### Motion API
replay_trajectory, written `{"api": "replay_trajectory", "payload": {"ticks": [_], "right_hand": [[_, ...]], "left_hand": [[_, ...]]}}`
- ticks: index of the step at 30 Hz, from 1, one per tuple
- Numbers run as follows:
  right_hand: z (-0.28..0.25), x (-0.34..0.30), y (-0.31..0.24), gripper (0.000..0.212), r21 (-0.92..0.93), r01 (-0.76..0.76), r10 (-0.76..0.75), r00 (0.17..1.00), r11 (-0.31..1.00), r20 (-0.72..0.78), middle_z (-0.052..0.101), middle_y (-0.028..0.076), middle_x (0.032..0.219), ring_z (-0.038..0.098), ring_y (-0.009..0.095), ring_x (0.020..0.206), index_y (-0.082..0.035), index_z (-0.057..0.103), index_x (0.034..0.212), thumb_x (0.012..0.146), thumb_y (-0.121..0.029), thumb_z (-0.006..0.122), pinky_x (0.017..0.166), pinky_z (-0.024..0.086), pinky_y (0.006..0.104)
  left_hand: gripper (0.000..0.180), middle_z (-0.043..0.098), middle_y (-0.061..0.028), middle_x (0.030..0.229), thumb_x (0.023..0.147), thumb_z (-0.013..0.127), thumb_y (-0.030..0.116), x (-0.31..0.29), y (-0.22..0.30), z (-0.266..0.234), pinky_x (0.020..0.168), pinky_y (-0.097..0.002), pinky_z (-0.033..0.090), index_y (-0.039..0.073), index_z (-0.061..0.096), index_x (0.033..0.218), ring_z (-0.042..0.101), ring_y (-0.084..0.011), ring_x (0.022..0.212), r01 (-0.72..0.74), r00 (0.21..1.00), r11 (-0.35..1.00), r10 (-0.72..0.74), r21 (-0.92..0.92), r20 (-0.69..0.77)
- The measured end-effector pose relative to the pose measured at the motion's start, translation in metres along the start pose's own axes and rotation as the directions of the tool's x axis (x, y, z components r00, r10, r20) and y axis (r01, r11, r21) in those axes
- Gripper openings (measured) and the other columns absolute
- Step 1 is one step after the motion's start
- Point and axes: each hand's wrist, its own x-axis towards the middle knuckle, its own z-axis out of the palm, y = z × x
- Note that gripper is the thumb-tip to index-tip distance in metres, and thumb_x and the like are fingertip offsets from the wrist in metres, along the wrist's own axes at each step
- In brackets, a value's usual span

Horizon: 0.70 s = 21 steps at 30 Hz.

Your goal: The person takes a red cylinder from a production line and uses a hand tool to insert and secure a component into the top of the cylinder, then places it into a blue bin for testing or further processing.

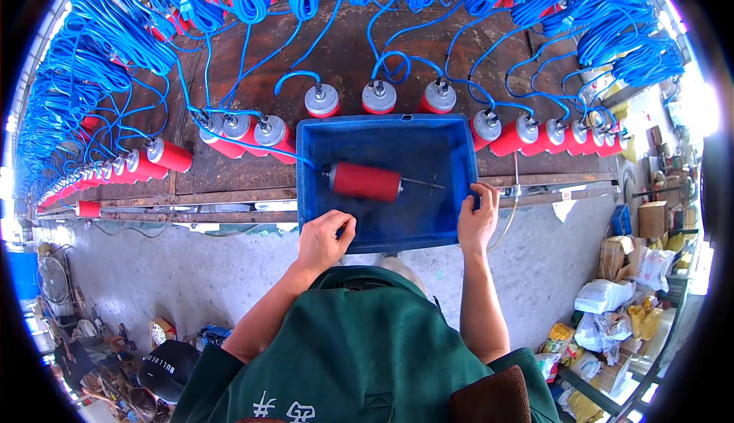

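Observation:
In front of me stands a blue plastic tub (pixel 386 123), its near side reaching past the table edge. Inside lies a red cylinder (pixel 365 182) with a black-and-grey cap on its left end and a thin metal rod (pixel 423 184) sticking out on the right. It looks slightly blurred. A blue cable runs over the tub's left rim toward its cap. My left hand (pixel 325 241) is curled closed over the near left corner; whatever it may hold is hidden. At the right rim, my right hand (pixel 479 218) has its thumb and bent fingers apart. Neither hand touches the cylinder.
Red cylinders (pixel 518 136) with grey caps line the brown table (pixel 252 48) on both sides and behind the tub. Coiled blue cables (pixel 122 41) heap along the far and side edges. Bags and boxes (pixel 612 301) fill shelving at the right; a fan (pixel 53 279) stands left.

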Motion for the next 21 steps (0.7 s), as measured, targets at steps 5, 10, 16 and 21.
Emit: {"api": "replay_trajectory", "payload": {"ticks": [5, 10, 16, 21], "right_hand": [[-0.001, 0.0, 0.003, 0.022, -0.014, -0.02, 0.02, 1.0, 1.0, -0.004, 0.068, 0.014, 0.129, 0.066, 0.036, 0.12, -0.002, 0.071, 0.116, 0.096, -0.006, 0.063, 0.108, 0.052, 0.0423], [0.0, -0.001, 0.002, 0.022, -0.007, -0.039, 0.039, 0.999, 0.999, -0.009, 0.067, 0.012, 0.129, 0.065, 0.035, 0.122, -0.004, 0.071, 0.116, 0.094, -0.005, 0.064, 0.105, 0.053, 0.0429], [0.0, -0.001, 0.001, 0.023, 0.023, -0.061, 0.061, 0.998, 0.998, -0.007, 0.067, 0.011, 0.129, 0.065, 0.035, 0.122, -0.005, 0.071, 0.115, 0.093, -0.006, 0.066, 0.103, 0.055, 0.0431], [0.001, -0.001, -0.001, 0.024, 0.019, -0.018, 0.019, 0.999, 1.0, -0.04, 0.068, 0.011, 0.128, 0.066, 0.035, 0.118, -0.005, 0.071, 0.115, 0.091, -0.005, 0.068, 0.1, 0.056, 0.0432]], "left_hand": [[0.01, 0.076, -0.0112, 0.09, 0.097, 0.075, 0.013, 0.003, -0.001, 0.0, 0.064, -0.0377, 0.058, 0.003, 0.077, 0.097, 0.074, -0.0312, 0.075, -0.013, 1.0, 1.0, 0.013, -0.007, 0.011], [0.02, 0.076, -0.0138, 0.111, 0.095, 0.075, 0.014, 0.04, -0.001, -0.005, 0.085, -0.0429, 0.061, 0.004, 0.075, 0.113, 0.075, -0.0348, 0.099, -0.081, 0.989, 0.995, 0.074, 0.05, 0.125], [0.043, 0.069, -0.0164, 0.136, 0.089, 0.08, 0.015, 0.104, -0.02, 0.017, 0.108, -0.0446, 0.055, 0.002, 0.069, 0.129, 0.065, -0.037, 0.127, -0.336, 0.889, 0.914, 0.228, 0.228, 0.397], [0.078, 0.066, -0.0177, 0.141, 0.074, 0.092, 0.017, 0.137, -0.031, 0.04, 0.112, -0.0444, 0.055, 0.003, 0.06, 0.144, 0.065, -0.037, 0.129, -0.515, 0.676, 0.745, 0.049, 0.424, 0.735]]}}
